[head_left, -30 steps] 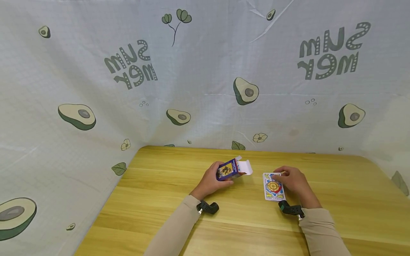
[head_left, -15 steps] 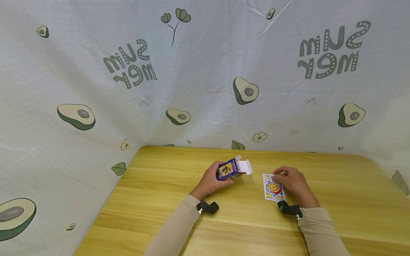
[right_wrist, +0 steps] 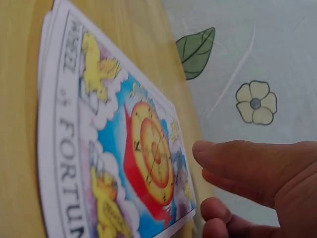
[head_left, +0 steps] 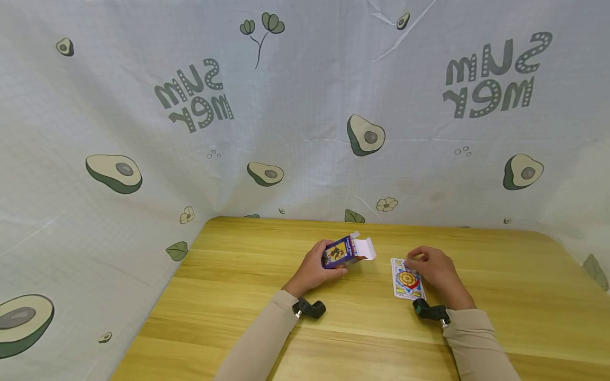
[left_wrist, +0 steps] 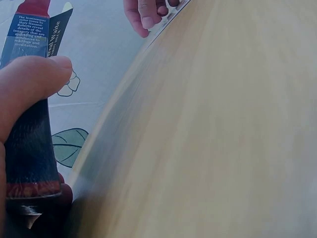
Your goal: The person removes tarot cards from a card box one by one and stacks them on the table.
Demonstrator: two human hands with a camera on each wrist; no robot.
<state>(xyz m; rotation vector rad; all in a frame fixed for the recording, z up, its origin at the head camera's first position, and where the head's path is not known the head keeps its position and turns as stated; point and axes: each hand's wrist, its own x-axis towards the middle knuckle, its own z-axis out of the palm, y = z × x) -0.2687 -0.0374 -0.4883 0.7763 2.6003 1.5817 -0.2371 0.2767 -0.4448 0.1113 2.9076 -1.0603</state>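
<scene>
My left hand (head_left: 312,272) grips a dark blue tarot card box (head_left: 337,253) with a yellow picture on its front. The box's white end flap (head_left: 365,248) stands open, facing right. In the left wrist view, the thumb (left_wrist: 37,77) lies across the box's printed side. Right of the box, a small stack of tarot cards (head_left: 407,280) lies face up on the table, a Wheel of Fortune card on top. My right hand (head_left: 434,269) is at the stack's upper right corner. In the right wrist view, its thumb (right_wrist: 223,158) reaches the card's edge, with the other fingers bent below.
The wooden table (head_left: 362,328) has a rounded far edge. Behind and left of it hangs a pale cloth (head_left: 305,95) printed with avocados and leaves. A black wrist camera (head_left: 310,308) sits at the left wrist, and another camera (head_left: 430,310) overlaps the stack's lower right corner.
The thumb of my right hand has drawn back from the top card's face toward its corner. The cards have shifted slightly against each other. My left hand and the box stay still.
</scene>
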